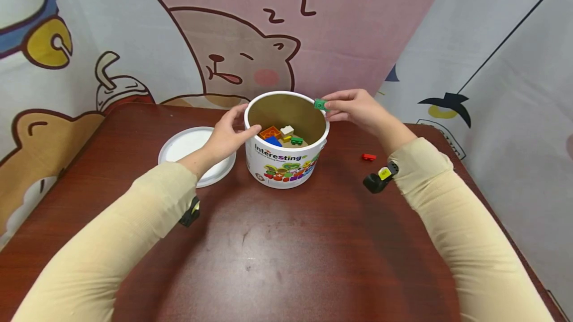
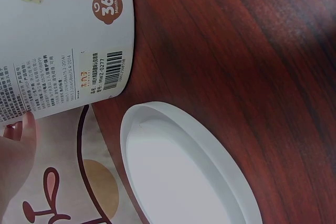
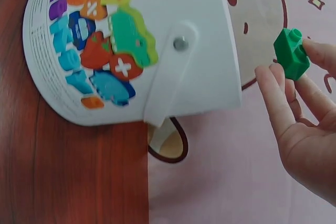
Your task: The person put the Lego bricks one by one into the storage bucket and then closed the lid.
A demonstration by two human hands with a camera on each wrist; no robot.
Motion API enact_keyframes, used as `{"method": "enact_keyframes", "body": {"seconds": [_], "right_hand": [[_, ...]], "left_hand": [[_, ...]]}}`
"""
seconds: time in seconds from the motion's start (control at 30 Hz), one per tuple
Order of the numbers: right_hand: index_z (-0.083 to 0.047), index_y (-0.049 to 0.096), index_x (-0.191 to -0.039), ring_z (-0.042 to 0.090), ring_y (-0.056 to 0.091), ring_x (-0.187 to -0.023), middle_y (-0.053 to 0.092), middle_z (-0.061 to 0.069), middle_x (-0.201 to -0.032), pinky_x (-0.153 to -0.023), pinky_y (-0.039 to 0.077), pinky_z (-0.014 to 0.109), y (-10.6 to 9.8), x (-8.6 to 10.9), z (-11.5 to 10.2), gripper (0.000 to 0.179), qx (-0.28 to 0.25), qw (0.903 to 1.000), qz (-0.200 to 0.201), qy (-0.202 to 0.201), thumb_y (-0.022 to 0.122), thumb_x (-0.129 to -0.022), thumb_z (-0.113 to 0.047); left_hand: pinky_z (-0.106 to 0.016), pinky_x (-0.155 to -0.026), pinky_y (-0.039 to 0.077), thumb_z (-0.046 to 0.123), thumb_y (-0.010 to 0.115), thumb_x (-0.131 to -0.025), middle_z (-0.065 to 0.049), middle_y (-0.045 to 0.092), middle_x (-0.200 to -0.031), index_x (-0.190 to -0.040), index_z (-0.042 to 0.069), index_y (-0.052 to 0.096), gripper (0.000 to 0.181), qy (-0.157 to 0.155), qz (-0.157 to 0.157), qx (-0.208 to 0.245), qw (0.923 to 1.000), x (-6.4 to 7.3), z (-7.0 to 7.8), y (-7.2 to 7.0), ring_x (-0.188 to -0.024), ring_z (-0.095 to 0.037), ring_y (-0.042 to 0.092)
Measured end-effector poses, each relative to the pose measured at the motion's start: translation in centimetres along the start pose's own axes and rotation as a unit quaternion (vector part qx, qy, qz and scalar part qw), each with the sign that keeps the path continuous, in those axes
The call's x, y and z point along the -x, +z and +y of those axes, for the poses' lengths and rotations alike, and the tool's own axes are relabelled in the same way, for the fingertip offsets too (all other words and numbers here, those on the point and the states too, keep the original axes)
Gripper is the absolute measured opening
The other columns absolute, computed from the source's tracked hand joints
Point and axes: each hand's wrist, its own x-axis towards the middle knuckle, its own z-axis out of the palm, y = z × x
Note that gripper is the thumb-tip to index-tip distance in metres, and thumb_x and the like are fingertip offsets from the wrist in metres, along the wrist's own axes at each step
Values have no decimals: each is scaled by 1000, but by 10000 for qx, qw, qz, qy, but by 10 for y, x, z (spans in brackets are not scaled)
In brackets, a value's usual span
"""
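Observation:
A white toy bucket with printed pictures stands upright on the table, its top uncovered. My left hand holds the left side of its rim, thumb at the front and fingers farther back. Level with the right side of the rim, my right hand pinches a green toy brick between thumb and fingertips. In the right wrist view the brick hangs just beyond the rim, studs showing. Inside the bucket lie an orange brick, a blue brick, a white brick, a yellow brick and another green brick.
A round white lid lies left of the bucket, partly behind my left forearm. On the table's right side is a small red brick, near the right wrist camera. A cartoon-printed cloth hangs behind the table.

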Motion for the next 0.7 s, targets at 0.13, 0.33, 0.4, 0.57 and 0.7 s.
{"method": "enact_keyframes", "body": {"seconds": [0.13,0.33,0.4,0.57,0.7], "right_hand": [[12,53,-121,10,67,-71,70,-4,-81,-72,57,22,11,-5,-2,36,91,9999,-100,85,58,-89,-5],[13,49,-124,9,66,-72,68,-6,-81,-75,57,23,22,-10,-3,39,142,9994,-227,229,57,-89,-2],[14,49,-124,9,66,-72,67,-6,-81,-74,56,22,25,-11,-3,39,128,9993,-240,262,57,-89,-2],[14,48,-124,12,65,-74,66,-5,-82,-74,57,23,29,-12,-2,39,40,9993,-196,306,56,-90,-1],[12,49,-124,13,64,-75,63,-2,-83,-74,57,24,29,-11,-3,37,-30,9993,-48,363,56,-89,0]], "left_hand": [[-39,-102,45,25,65,-88,-16,46,-136,-143,9,33,65,32,3,29,10000,-1,-1,0,-121,-28,49],[-41,-101,45,25,64,-88,-16,46,-136,-143,8,33,65,65,-1,26,10000,-2,-1,1,-120,-28,49],[-41,-101,46,25,65,-88,-16,46,-136,-142,8,34,64,73,-2,19,10000,-2,-2,1,-119,-28,49],[-42,-100,46,25,65,-88,-15,47,-136,-142,9,34,65,76,17,-6,10000,-1,-2,0,-120,-28,49],[-42,-100,46,26,65,-88,-15,47,-136,-142,9,34,65,89,19,-35,10000,-1,-2,0,-120,-28,49]]}}
